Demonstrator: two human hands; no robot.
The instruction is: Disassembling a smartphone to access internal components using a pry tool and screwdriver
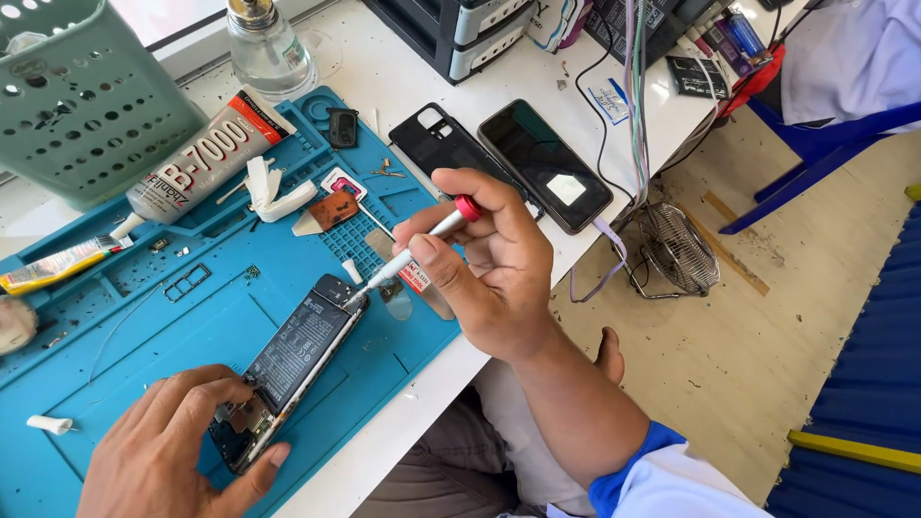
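Just inside mat edge (422, 357), opened phone (293, 360), left hand (173, 451) steadying, right hand (489, 264) holding screwdriver (422, 245).

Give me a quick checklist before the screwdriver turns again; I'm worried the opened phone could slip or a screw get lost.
1. Opened phone lies flat on the blue mat: ok.
2. Left hand pins the phone's lower end: ok.
3. Right hand grips the screwdriver, tip at the phone's top corner: ok.
4. Tip seated in a screw head: cannot tell.
5. Loose screws gathered in one place: cannot tell.
6. Glue tube clear of the hands: ok.
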